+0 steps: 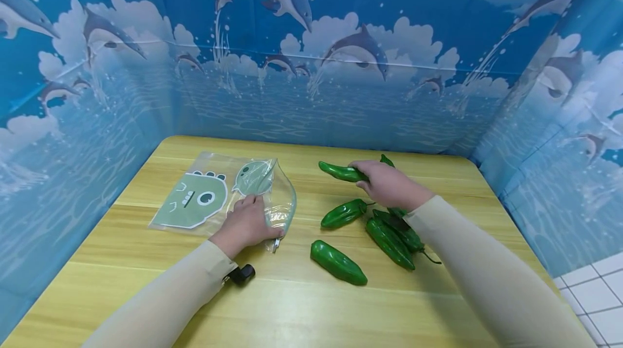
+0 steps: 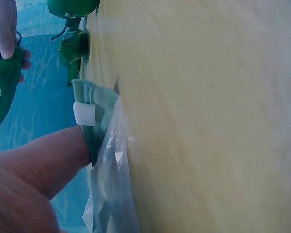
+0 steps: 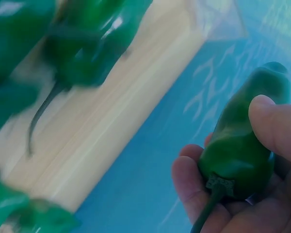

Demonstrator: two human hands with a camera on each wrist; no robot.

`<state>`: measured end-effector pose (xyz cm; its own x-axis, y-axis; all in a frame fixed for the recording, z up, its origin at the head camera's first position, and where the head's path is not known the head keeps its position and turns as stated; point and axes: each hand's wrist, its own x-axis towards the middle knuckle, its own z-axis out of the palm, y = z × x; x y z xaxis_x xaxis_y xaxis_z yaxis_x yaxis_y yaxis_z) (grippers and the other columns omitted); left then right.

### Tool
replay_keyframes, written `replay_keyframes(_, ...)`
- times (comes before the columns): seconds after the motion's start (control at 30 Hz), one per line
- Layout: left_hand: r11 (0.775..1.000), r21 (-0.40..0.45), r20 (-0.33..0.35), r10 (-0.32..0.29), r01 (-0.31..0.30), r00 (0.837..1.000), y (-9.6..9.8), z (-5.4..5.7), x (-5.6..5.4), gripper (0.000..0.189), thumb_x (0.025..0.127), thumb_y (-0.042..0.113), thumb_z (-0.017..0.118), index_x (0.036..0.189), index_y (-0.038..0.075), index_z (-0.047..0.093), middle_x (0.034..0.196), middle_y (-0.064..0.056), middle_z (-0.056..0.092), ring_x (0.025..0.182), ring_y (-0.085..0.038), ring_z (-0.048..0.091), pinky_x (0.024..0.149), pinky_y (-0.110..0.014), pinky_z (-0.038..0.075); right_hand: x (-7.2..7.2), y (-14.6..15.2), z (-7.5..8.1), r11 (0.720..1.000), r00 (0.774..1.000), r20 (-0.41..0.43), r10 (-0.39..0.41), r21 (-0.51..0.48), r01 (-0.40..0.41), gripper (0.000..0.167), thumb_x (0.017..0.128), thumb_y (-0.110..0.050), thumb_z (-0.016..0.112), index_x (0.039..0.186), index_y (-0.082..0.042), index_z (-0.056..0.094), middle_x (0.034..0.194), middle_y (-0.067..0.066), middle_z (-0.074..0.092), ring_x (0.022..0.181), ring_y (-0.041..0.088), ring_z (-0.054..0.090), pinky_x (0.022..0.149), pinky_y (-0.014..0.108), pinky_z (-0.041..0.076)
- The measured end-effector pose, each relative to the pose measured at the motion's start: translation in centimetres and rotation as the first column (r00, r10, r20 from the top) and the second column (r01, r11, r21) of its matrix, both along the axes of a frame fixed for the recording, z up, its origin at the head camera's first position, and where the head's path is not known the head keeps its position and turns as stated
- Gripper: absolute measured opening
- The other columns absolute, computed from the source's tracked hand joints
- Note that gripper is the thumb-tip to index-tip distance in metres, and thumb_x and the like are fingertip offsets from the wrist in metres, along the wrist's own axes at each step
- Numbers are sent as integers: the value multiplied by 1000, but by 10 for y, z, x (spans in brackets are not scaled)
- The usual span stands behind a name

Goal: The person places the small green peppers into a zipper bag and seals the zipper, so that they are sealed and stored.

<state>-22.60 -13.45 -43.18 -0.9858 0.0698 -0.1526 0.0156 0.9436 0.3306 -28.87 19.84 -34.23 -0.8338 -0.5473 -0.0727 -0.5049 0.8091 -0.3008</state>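
Note:
My right hand [image 1: 389,183] grips a green chili pepper [image 1: 340,171] above the far right of the table, its tip pointing left. In the right wrist view the thumb and fingers wrap that pepper [image 3: 245,131], stem towards the palm. My left hand [image 1: 247,223] holds a clear zip bag [image 1: 284,196] by its mouth edge, thumb at the rim near the white slider [image 2: 84,114]. The bag lies on the table, printed with green cartoon monsters, its mouth facing right and partly raised. What the left fingers do under the plastic is hidden.
One pepper [image 1: 339,262] lies at front centre and another [image 1: 343,214] behind it. Several more peppers [image 1: 389,242] are heaped by the right forearm, partly covered by it. A blue dolphin-print curtain [image 1: 316,104] encloses the wooden table [image 1: 272,310] at back and sides.

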Motion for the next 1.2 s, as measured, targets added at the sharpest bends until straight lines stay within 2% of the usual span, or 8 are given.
replay_keyframes(0.13,1000,2,-7,-4,4,1000,0,-1,1,118,78,65,83,159,-7,36,161,-24,41,145,-49,41,115,-69,38,4,-26,0,998,998,13,56,14,-56,51,108,-17,60,156,-6,47,149,16,60,134,33,62,109,53,52)
replay_keyframes(0.33,1000,6,-25,-14,14,1000,1,-3,1,114,78,64,84,157,-5,39,158,-23,44,142,-49,45,112,-69,41,7,-61,-6,992,994,30,109,68,-110,49,108,-20,61,154,-7,51,143,11,65,126,27,66,104,47,55)
replay_keyframes(0.57,1000,11,-24,-14,14,1000,1,-4,0,115,78,64,84,158,-5,38,161,-23,42,144,-48,43,113,-68,41,6,-91,-16,982,989,59,137,122,-144,39,107,-18,63,145,-10,59,125,5,72,103,17,69,89,39,57)
replay_keyframes(0.77,1000,18,-42,-24,25,999,0,-4,1,118,78,64,85,160,-5,35,163,-24,40,144,-49,44,113,-68,42,5,-105,-25,974,986,68,151,161,-160,28,107,-17,62,135,-12,64,112,2,73,93,15,66,86,39,56)
replay_keyframes(0.83,999,24,-51,-31,32,998,0,-3,1,120,78,63,85,161,-5,33,163,-24,39,144,-50,44,113,-68,42,5,-108,-28,971,985,72,155,173,-166,26,107,-18,62,133,-13,65,112,2,74,93,15,67,86,39,57)
replay_keyframes(1.0,998,40,-66,-45,47,997,0,-2,3,121,78,63,85,162,-6,30,165,-24,37,146,-49,43,115,-68,41,4,-115,-35,963,983,84,166,199,-180,33,107,-21,62,139,-12,64,120,5,74,105,19,70,94,40,57)
replay_keyframes(1.13,996,67,-69,-45,50,997,0,-2,3,121,79,61,86,163,-4,29,167,-23,35,148,-48,42,116,-71,38,5,-120,-37,963,981,90,174,191,-188,28,107,-22,62,132,-9,66,113,5,74,102,20,69,92,40,57)
replay_keyframes(1.2,995,81,-70,-48,53,996,0,-2,3,121,79,60,86,164,-3,28,168,-22,33,149,-48,41,117,-72,35,6,-121,-38,961,980,87,181,195,-195,31,107,-20,61,136,-7,65,116,7,73,104,20,69,94,40,57)
